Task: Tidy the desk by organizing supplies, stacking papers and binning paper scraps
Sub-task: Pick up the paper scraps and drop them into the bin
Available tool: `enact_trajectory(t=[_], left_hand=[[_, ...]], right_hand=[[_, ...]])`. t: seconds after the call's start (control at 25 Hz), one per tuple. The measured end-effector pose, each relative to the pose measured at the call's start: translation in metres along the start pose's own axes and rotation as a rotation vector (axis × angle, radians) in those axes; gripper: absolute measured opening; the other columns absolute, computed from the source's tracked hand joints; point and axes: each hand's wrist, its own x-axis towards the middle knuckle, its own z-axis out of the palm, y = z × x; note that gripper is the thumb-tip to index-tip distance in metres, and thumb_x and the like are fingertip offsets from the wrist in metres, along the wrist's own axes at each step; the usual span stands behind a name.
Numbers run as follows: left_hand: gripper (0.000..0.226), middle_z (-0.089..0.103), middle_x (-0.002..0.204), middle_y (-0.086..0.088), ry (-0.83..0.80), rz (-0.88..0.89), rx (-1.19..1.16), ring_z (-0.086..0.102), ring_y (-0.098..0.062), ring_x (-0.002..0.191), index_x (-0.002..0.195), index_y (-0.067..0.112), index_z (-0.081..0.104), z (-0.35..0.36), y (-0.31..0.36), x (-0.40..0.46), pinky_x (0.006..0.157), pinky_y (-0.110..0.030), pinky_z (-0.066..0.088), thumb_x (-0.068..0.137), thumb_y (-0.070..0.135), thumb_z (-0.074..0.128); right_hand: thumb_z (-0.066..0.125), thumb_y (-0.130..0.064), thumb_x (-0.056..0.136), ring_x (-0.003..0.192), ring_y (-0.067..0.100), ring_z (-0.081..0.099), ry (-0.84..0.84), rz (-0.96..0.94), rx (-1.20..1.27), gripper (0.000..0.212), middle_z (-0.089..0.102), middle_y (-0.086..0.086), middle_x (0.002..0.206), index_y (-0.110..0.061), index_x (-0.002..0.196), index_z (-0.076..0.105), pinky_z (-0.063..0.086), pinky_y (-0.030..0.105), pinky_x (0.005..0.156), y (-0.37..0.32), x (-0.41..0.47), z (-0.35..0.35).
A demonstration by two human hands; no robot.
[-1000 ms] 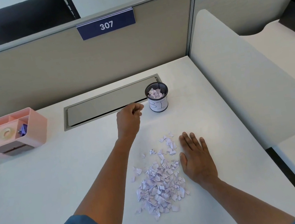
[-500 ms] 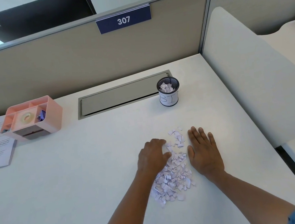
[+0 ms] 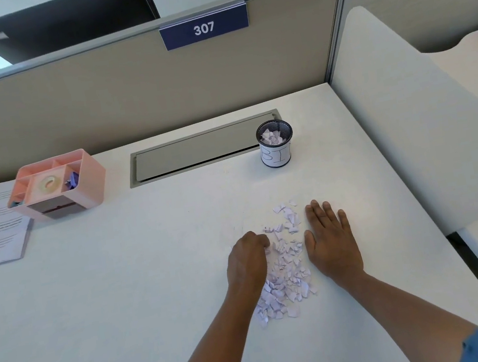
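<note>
Paper scraps (image 3: 286, 272) lie heaped on the desk (image 3: 124, 289) between my hands, light and loose, so my left hand (image 3: 247, 261) curls to pinch a cluster while my right hand (image 3: 331, 243) rests flat, fencing them.

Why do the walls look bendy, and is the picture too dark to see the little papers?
In the head view the wide lens bows the beige partition wall and the white desk edges. The light is bright, soft and even, with only faint shadows. The small white paper scraps show sharply between the left hand and right hand, and "BI" reads on the black mesh bin cup.
</note>
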Motion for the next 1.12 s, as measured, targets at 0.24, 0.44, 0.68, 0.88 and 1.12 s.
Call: enact_trajectory(t=[0.24, 0.44, 0.68, 0.88, 1.12], left_hand=[[0.033, 0.074, 0.103, -0.002, 0.077, 0.032, -0.088, 0.069, -0.018, 0.086, 0.102, 0.018, 0.076, -0.018, 0.008, 0.021, 0.073, -0.027, 0.054, 0.090, -0.001, 0.052], [0.026, 0.076, 0.088, 0.001, 0.095, 0.068, -0.210, 0.068, -0.013, 0.074, 0.089, 0.020, 0.078, -0.047, 0.031, 0.060, 0.068, -0.026, 0.056, 0.087, 0.002, 0.059], [0.024, 0.075, 0.083, 0.000, 0.125, 0.133, -0.288, 0.070, -0.015, 0.064, 0.086, 0.019, 0.077, -0.090, 0.077, 0.124, 0.048, -0.014, 0.047, 0.088, 0.007, 0.057], [0.028, 0.077, 0.101, -0.006, 0.137, 0.177, -0.266, 0.069, -0.026, 0.090, 0.094, 0.015, 0.078, -0.106, 0.107, 0.167, 0.075, -0.030, 0.056, 0.087, 0.006, 0.052], [0.016, 0.074, 0.100, -0.002, 0.125, 0.130, -0.236, 0.066, -0.021, 0.097, 0.096, 0.015, 0.075, -0.102, 0.114, 0.199, 0.075, -0.021, 0.042, 0.085, 0.010, 0.064]], right_hand=[[0.024, -0.036, 0.095, 0.150, 0.024, 0.023, -0.009, 0.004, -0.005, 0.063, 0.027, 0.004, 0.161, -0.013, 0.153, 0.031, 0.016, 0.047, 0.123, 0.000, -0.001, -0.001], [0.026, -0.035, 0.095, 0.150, 0.024, 0.022, -0.016, 0.000, 0.003, 0.062, 0.028, 0.004, 0.161, -0.014, 0.153, 0.031, 0.017, 0.047, 0.122, 0.000, -0.002, 0.000], [0.028, -0.035, 0.095, 0.150, 0.023, 0.021, -0.018, 0.005, 0.016, 0.061, 0.027, 0.002, 0.161, -0.015, 0.153, 0.031, 0.016, 0.047, 0.123, 0.001, 0.000, -0.001], [0.032, -0.034, 0.096, 0.150, 0.023, 0.020, -0.020, 0.010, 0.022, 0.060, 0.027, 0.002, 0.161, -0.015, 0.153, 0.032, 0.018, 0.047, 0.122, 0.001, 0.000, 0.000], [0.037, -0.032, 0.096, 0.151, 0.022, 0.019, -0.011, 0.010, 0.043, 0.060, 0.028, 0.001, 0.161, -0.015, 0.153, 0.033, 0.018, 0.048, 0.121, 0.001, 0.001, 0.001]])
